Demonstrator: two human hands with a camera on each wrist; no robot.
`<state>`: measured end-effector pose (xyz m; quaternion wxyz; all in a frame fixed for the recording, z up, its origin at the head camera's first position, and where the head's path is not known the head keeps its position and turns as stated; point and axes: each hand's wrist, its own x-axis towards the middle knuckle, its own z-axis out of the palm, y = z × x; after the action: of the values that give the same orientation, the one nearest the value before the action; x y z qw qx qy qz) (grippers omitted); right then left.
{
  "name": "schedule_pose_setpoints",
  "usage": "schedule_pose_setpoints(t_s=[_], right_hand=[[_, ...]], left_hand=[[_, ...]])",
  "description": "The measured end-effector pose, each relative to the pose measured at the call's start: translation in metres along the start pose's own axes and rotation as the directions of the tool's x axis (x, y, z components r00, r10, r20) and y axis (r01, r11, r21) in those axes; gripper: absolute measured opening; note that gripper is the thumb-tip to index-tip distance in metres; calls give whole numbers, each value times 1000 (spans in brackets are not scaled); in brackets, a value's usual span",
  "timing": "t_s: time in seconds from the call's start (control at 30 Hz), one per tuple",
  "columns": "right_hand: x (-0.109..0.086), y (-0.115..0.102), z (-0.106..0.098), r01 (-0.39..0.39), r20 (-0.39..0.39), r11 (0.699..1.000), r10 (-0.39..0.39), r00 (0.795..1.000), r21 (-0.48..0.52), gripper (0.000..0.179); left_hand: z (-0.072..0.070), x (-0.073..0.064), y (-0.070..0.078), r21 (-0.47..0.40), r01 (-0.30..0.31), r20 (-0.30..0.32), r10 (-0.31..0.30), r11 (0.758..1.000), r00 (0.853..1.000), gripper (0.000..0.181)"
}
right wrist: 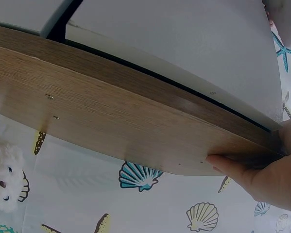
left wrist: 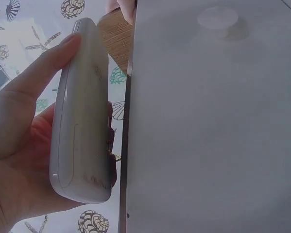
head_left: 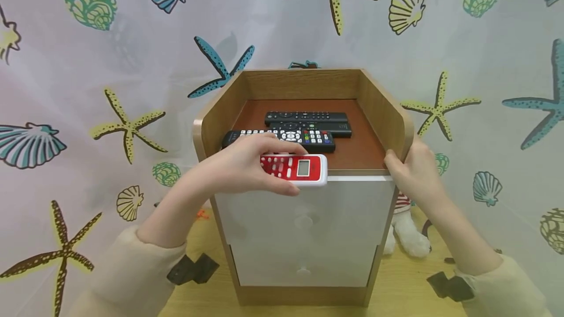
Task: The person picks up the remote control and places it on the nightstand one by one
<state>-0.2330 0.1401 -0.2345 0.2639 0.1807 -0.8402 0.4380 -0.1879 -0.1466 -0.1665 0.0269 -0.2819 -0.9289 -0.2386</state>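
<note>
My left hand (head_left: 240, 165) holds a red-and-white remote control (head_left: 315, 169) with a small grey display, thumb along one edge and fingers along the other. It is above the front edge of a small wooden cabinet (head_left: 304, 84). In the left wrist view the remote's white casing (left wrist: 82, 121) faces the camera, beside the cabinet's white front. My right hand (head_left: 416, 172) grips the front end of the cabinet's raised right side panel (head_left: 385, 114); in the right wrist view, its fingers (right wrist: 232, 169) lie against the wooden side.
Three black remotes (head_left: 323, 143) lie on the brown cabinet top, one partly behind my left hand. Two white drawer fronts with round knobs (head_left: 304, 220) face me. A white plush toy (head_left: 410, 234) sits on the floor at the right. Behind hangs a seashell-patterned curtain (head_left: 132, 62).
</note>
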Motion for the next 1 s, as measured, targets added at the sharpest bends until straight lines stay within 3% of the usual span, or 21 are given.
schedule_pose_setpoints(t_s=[0.2,0.47,0.77,1.0], right_hand=[[0,0,1,-3,-2,1000,3,1000,3,37],[0,0,0,5,-8,1000,-5,1000,0,35],[0,-2,1,-4,6,1000,3,1000,7,36],[0,-2,1,-8,5,1000,8,1000,15,38]], left_hand=[[1,16,-4,52,38,21,-39,998,999,54],[-1,27,-7,97,55,23,-58,994,998,56],[-1,35,-13,72,129,20,-131,989,991,56],[3,46,-15,75,174,-26,-172,982,985,56]])
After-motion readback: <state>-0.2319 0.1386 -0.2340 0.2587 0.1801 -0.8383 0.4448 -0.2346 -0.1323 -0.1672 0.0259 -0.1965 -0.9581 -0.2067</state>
